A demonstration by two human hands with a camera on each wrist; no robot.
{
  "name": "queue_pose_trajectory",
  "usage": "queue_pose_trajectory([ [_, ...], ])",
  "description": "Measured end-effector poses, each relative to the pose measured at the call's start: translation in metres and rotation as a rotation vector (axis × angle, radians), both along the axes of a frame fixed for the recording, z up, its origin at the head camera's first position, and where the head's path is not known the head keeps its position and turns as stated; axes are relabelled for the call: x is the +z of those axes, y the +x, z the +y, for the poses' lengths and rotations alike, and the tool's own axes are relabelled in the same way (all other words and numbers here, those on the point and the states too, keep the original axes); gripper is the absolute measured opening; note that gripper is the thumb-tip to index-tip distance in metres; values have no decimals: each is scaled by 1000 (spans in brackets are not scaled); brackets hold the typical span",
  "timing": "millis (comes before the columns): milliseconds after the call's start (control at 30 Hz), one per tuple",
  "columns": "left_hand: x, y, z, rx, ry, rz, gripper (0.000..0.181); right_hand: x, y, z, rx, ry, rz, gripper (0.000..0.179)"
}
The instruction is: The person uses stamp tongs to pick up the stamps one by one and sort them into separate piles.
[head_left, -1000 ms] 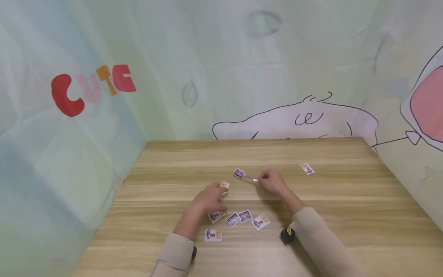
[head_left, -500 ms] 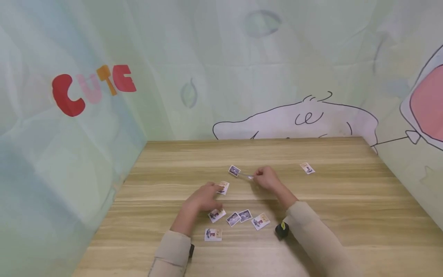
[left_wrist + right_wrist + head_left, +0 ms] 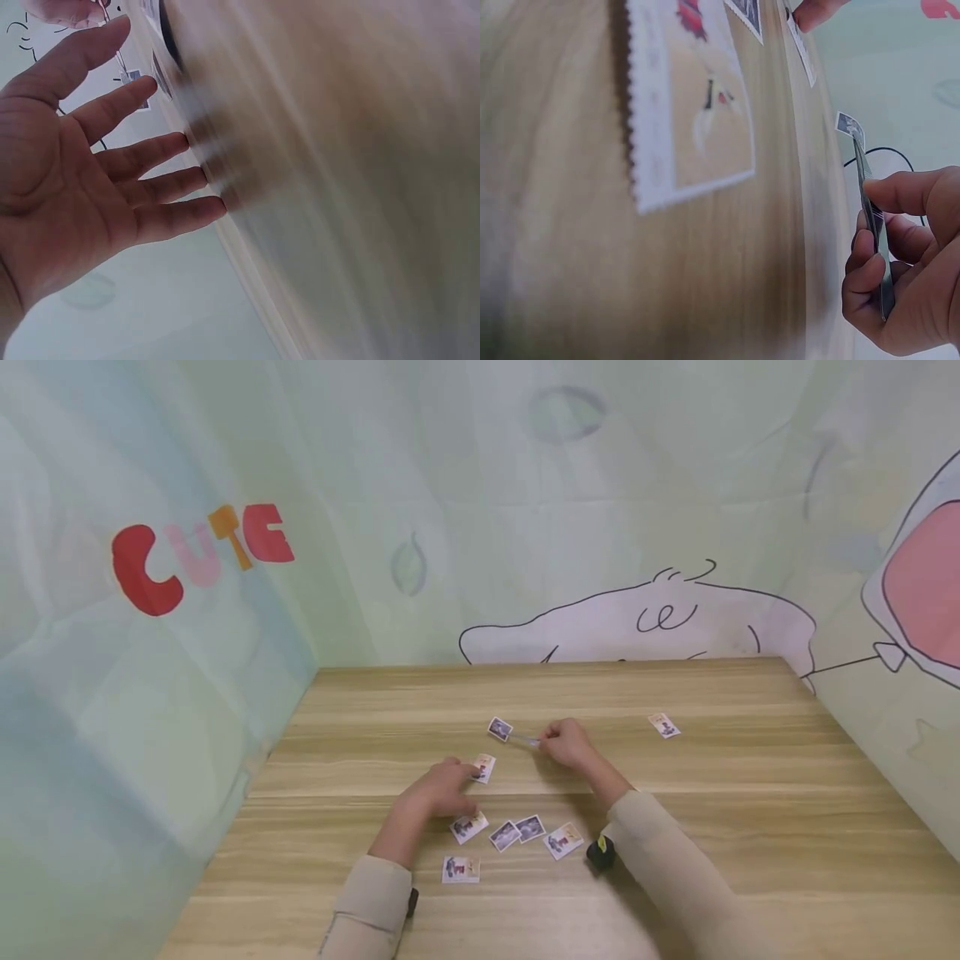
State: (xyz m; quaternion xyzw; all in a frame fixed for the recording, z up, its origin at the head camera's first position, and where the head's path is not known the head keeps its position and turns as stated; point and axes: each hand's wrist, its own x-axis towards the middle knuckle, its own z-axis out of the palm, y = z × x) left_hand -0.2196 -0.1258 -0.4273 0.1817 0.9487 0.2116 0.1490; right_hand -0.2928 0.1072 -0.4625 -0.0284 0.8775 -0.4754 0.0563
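My right hand grips metal tweezers between thumb and fingers. A small dark-pictured postage stamp with a white border is held in the tweezer tips, off the table in the right wrist view. Fingers spread and nearly straight, my left hand stands over the table with fingertips at its surface. In the head view its index finger reaches a colourful stamp, partly covering it. Just under its thumb lies another colourful stamp.
Two dark stamps overlap nearer the front, beside a colourful stamp. One more stamp lies at the front left, and a lone stamp at the back right. Printed fabric walls border the wooden table.
My right hand has moved left with the tweezers and the dark stamp. My left hand has drawn back slightly to the left, showing more of the colourful stamps beside it.
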Motion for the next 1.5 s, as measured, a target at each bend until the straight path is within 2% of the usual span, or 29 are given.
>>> queue_pose_trajectory([
  [567,-4,-2,5,28,-50,11,61,-8,-6,-9,-41,-11,-28,7],
  [900,-8,-3,4,42,-59,12,65,-6,-5,-16,-55,-11,-59,6],
  [1267,-5,-3,5,46,-66,20,64,-6,-7,-15,-48,26,-5,6],
  [1500,-6,-4,6,48,-71,12,64,-6,-7,-11,-45,39,-21,6],
])
